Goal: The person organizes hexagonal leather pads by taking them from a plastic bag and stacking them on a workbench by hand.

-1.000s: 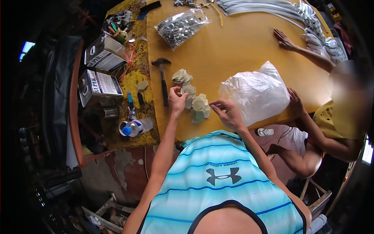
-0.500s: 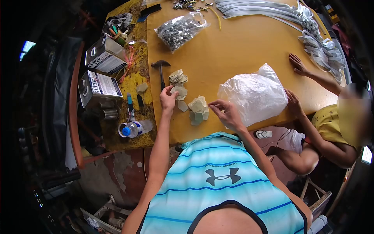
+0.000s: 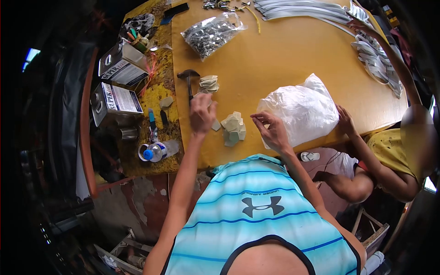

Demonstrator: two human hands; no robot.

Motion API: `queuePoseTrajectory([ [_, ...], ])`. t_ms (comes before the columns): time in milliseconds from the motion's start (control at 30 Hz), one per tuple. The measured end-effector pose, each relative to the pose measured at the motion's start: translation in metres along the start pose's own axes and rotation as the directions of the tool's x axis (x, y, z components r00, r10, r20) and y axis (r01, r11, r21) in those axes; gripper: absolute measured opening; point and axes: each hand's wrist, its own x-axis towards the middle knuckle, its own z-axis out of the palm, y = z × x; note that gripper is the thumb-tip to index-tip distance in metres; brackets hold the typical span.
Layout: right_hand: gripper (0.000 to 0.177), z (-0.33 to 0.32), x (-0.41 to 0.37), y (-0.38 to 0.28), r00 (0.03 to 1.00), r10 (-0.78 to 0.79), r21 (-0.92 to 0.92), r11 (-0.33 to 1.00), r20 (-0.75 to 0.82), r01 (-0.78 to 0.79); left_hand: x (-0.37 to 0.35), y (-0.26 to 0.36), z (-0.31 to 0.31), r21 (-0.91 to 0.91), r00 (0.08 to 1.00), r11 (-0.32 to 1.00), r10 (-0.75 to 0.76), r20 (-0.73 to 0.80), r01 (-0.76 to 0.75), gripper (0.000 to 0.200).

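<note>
My left hand (image 3: 202,114), smeared by motion, is over the small pale cut pieces beside the hammer (image 3: 189,82); its fingertips and anything in them do not show clearly. Just beyond it lies a stack of cream pieces (image 3: 209,84), and one loose piece (image 3: 216,124) shows by its wrist. Between my hands sits a second pile of cream and greenish pieces (image 3: 233,126). My right hand (image 3: 274,132) is raised to the right of that pile, thumb and fingers pinched together. Whatever is in the pinch, if anything, is too small to make out.
A white plastic bag (image 3: 300,110) stands to the right, touched by a co-worker's hand (image 3: 346,120). Farther back are a bag of metal parts (image 3: 213,35) and grey straps (image 3: 302,10). Tins (image 3: 121,98) and a bottle (image 3: 161,151) line the left side.
My left hand has moved slightly forward over the pieces, and the far stack looks smaller. My right hand has shifted a little rightward. The co-worker's far hand has reached to the straps.
</note>
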Motion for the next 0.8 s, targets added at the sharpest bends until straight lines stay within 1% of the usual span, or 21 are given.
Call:
queuePoseTrajectory([
  [33,0.016,-0.002,-0.001,0.000,0.999,-0.024,0.014,1.000,-0.031,0.025,-0.015,0.010,0.003,-0.022,0.990,0.994,0.108,0.088,-0.107,0.037],
  [67,0.016,-0.004,-0.002,-0.001,0.999,-0.021,0.012,1.000,-0.029,0.021,-0.032,0.019,0.007,-0.050,0.962,0.977,0.213,0.169,-0.208,0.040],
  [133,0.015,-0.007,-0.005,-0.002,0.993,-0.029,0.033,0.999,-0.112,0.033,-0.068,0.030,0.015,-0.001,0.895,0.933,0.346,0.280,-0.360,0.051],
  [167,0.015,-0.009,-0.005,-0.002,0.994,-0.028,0.035,0.999,-0.108,0.032,-0.081,0.028,0.023,0.001,0.897,0.934,0.342,0.282,-0.357,0.051],
  [233,0.015,-0.013,-0.006,-0.002,0.990,-0.059,-0.005,0.998,-0.128,0.059,-0.095,0.025,0.033,0.035,0.867,0.909,0.383,0.319,-0.415,0.050],
  [267,0.015,-0.014,-0.007,-0.002,0.990,-0.054,-0.006,0.999,-0.129,0.054,-0.099,0.020,0.038,0.030,0.866,0.910,0.383,0.322,-0.414,0.050],
  [333,0.014,-0.017,-0.009,-0.003,0.992,-0.032,-0.004,0.999,-0.123,0.032,-0.093,0.018,0.046,0.093,0.880,0.906,0.369,0.300,-0.412,0.052],
  [367,0.014,-0.018,-0.009,-0.002,0.992,-0.035,-0.011,0.999,-0.122,0.034,-0.088,0.016,0.051,0.090,0.882,0.908,0.369,0.294,-0.410,0.052],
  [433,0.014,-0.019,-0.010,-0.001,0.992,-0.046,-0.002,0.999,-0.115,0.046,-0.078,0.008,0.059,0.182,0.932,0.924,0.300,0.202,-0.336,0.055],
  [467,0.014,-0.019,-0.010,-0.002,0.992,-0.051,-0.005,0.999,-0.112,0.051,-0.073,0.003,0.062,0.184,0.934,0.925,0.298,0.196,-0.334,0.055],
  [533,0.014,-0.020,-0.010,-0.004,0.992,-0.031,-0.026,0.999,-0.121,0.028,-0.063,-0.005,0.063,0.260,0.987,0.954,0.122,0.106,-0.146,0.054],
  [567,0.014,-0.020,-0.010,-0.004,0.992,-0.034,-0.029,0.999,-0.118,0.031,-0.062,-0.008,0.062,0.296,0.992,0.948,0.108,0.058,-0.121,0.053],
  [667,0.014,-0.020,-0.009,-0.007,0.994,-0.049,-0.012,0.999,-0.103,0.048,-0.068,-0.016,0.053,0.316,0.992,0.942,0.090,0.085,-0.113,0.056],
  [700,0.014,-0.020,-0.010,-0.012,0.996,-0.023,0.010,1.000,-0.084,0.024,-0.070,-0.017,0.049,0.321,0.993,0.941,0.086,0.085,-0.109,0.056],
  [767,0.014,-0.020,-0.011,-0.022,0.998,0.005,0.036,0.999,-0.063,-0.002,-0.075,-0.019,0.041,0.260,0.989,0.956,0.110,0.101,-0.133,0.058],
  [800,0.014,-0.021,-0.010,-0.027,0.998,0.000,0.028,1.000,-0.057,0.001,-0.074,-0.015,0.036,0.262,0.989,0.956,0.109,0.103,-0.133,0.058],
])
